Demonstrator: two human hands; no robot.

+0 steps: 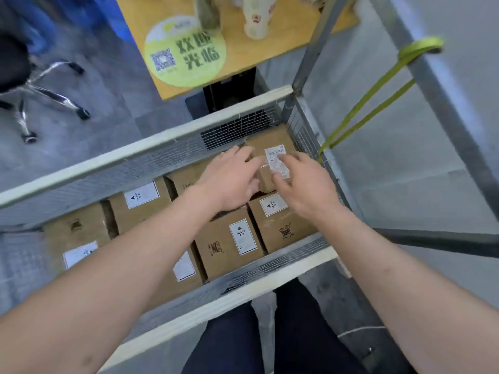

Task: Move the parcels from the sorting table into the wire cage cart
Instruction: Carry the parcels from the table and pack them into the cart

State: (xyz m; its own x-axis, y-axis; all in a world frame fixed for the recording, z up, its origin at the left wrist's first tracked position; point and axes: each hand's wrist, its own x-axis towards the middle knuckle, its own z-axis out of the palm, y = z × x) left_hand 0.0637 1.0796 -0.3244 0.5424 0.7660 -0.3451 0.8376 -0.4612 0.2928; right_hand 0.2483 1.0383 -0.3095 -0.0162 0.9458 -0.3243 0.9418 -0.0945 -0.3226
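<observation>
I look down into the wire cage cart (pixel 140 155), whose mesh walls have pale rails on top. Several brown cardboard parcels with white labels fill its floor, among them one marked HEAVY (pixel 229 242). A further brown parcel with a white shipping label (pixel 272 147) lies on top of them in the far right corner. My left hand (pixel 229 179) rests on that parcel's left side with its fingers stretched out. My right hand (pixel 305 182) is over its near right edge, fingers spread and loosely bent by the label; I cannot tell whether it touches.
Beyond the cart stands a wooden table (pixel 243 66) with a round green sticker and two pale objects. An office chair base (pixel 46 93) is on the grey floor at the left. A green strap (pixel 370 103) hangs from a metal frame at the right.
</observation>
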